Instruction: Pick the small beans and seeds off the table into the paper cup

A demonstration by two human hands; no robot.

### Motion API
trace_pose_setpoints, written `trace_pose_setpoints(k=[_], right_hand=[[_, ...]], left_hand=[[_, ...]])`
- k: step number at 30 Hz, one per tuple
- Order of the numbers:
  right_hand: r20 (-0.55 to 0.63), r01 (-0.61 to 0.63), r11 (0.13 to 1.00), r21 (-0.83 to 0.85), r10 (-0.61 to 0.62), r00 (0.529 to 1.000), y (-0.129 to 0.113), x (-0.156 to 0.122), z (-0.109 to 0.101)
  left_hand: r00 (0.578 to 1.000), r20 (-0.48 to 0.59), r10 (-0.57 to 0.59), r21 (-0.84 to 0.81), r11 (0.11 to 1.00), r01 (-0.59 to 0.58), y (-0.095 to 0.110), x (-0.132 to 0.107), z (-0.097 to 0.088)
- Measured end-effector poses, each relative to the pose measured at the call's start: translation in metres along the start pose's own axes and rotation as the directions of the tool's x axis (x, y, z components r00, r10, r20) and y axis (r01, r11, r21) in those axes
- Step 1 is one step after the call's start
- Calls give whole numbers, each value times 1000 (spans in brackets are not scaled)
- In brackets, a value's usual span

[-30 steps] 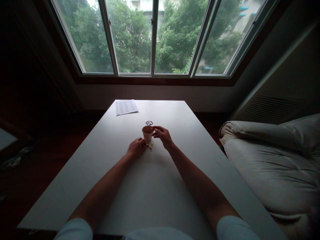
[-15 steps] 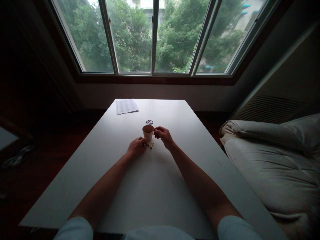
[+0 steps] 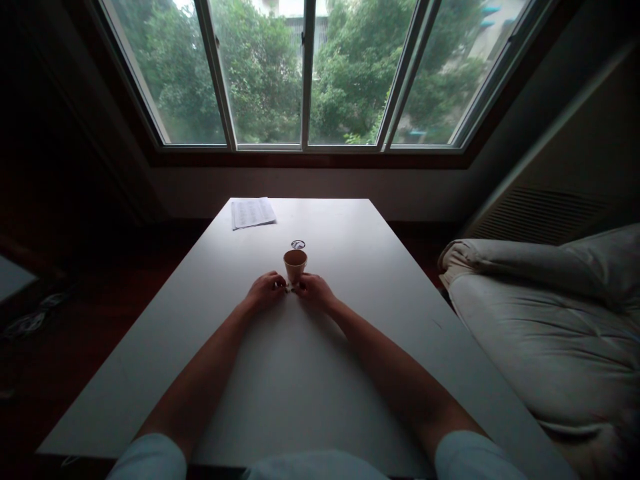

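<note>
A small brown paper cup [image 3: 295, 264] stands upright near the middle of the white table [image 3: 300, 373]. My left hand [image 3: 265, 291] and my right hand [image 3: 313, 289] rest on the table just in front of the cup, fingertips meeting. Both are curled in a pinch on a small pale item [image 3: 291, 287] between them, too small to name. Neither hand touches the cup.
A small round dark object [image 3: 298, 245] lies just behind the cup. A printed sheet of paper [image 3: 252, 213] lies at the table's far left corner. A bed with pale bedding [image 3: 545, 320] is close on the right. A wide window [image 3: 310, 73] fills the far wall.
My right hand left the cup's rim and came down to the table, meeting my left hand in front of the cup. The small pale bits are now between the fingertips.
</note>
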State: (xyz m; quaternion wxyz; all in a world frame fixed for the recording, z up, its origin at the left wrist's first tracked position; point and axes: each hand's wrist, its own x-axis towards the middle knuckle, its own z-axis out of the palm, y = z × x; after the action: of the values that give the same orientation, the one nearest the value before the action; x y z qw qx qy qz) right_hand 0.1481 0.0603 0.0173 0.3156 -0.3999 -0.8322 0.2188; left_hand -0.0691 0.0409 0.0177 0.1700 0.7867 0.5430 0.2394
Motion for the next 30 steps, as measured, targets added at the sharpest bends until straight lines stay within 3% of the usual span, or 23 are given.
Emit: trace_pose_setpoints(k=[6,16,24,30], right_hand=[[52,-22,978,-208,34,998,-2,-4,13],[184,-82,921,-381,162,969,-18,-4,4],[46,-37,959,-280,52,998,-14,-4,4],[-60,-27,998,59,31,998,-7,-1,6]], left_hand=[[1000,6,12,-6,1000,-12,2,-1,2],[998,29,62,-103,993,-59,-10,3,4],[998,17,56,-110,992,-54,-11,5,4],[999,14,40,-106,994,-39,-9,4,3]])
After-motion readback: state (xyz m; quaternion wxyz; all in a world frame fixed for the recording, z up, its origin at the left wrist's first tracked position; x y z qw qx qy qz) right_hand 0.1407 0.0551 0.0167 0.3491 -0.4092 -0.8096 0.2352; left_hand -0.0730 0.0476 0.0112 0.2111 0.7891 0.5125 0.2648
